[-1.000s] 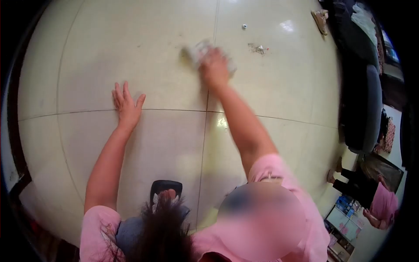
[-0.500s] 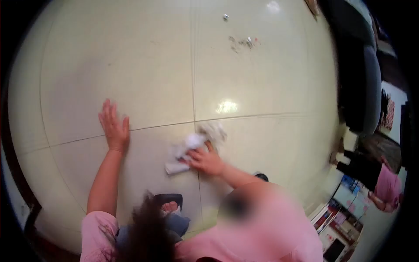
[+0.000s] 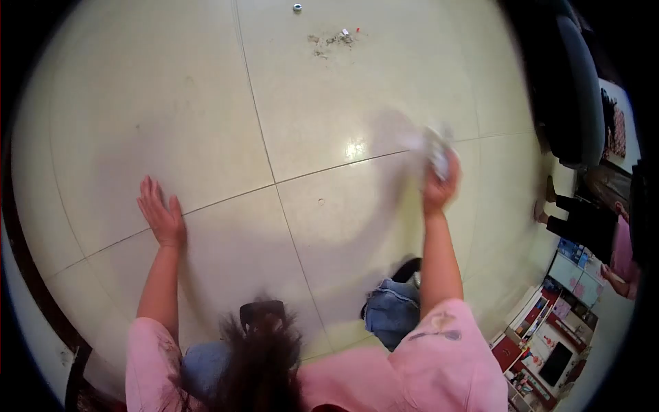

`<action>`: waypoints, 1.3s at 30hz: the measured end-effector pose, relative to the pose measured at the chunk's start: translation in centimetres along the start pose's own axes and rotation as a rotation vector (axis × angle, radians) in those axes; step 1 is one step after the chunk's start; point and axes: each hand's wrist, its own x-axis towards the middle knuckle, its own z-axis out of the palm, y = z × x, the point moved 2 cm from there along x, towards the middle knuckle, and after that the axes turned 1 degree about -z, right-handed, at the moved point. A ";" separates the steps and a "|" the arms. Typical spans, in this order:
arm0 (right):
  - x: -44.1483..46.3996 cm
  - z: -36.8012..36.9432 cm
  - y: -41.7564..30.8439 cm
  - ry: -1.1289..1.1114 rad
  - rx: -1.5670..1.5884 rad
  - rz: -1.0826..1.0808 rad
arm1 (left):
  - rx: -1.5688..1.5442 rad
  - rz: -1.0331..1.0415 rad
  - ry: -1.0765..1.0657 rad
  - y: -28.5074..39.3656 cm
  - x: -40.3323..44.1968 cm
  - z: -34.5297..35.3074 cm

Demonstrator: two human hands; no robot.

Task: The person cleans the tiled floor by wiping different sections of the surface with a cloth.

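Note:
My left hand (image 3: 161, 214) lies on the pale tiled floor (image 3: 206, 137) with its fingers stretched out and nothing in it. To the right, my right hand (image 3: 441, 184) is closed on a whitish cloth (image 3: 434, 147), which is blurred by motion. The cloth is over the floor near a tile seam; whether it touches the tiles I cannot tell. Farther forward lies a small pile of debris (image 3: 333, 39) with white and red bits, and beside it a small round object (image 3: 297, 7).
A person in a pink top and dark trousers (image 3: 583, 223) is at the right edge. Dark seating (image 3: 580, 89) lines the right side, with a crowded shelf unit (image 3: 549, 343) at the lower right. A dark edge (image 3: 34, 275) runs along the left wall.
My right hand swept the cloth back towards my body, then out to the right. My left hand stays flat on the floor. The view has shifted, and my denim-covered right knee now shows.

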 end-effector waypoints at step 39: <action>-24.0 -51.3 23.5 0.695 -0.229 1.341 | 0.945 0.139 -1.123 14.9 5.5 -6.4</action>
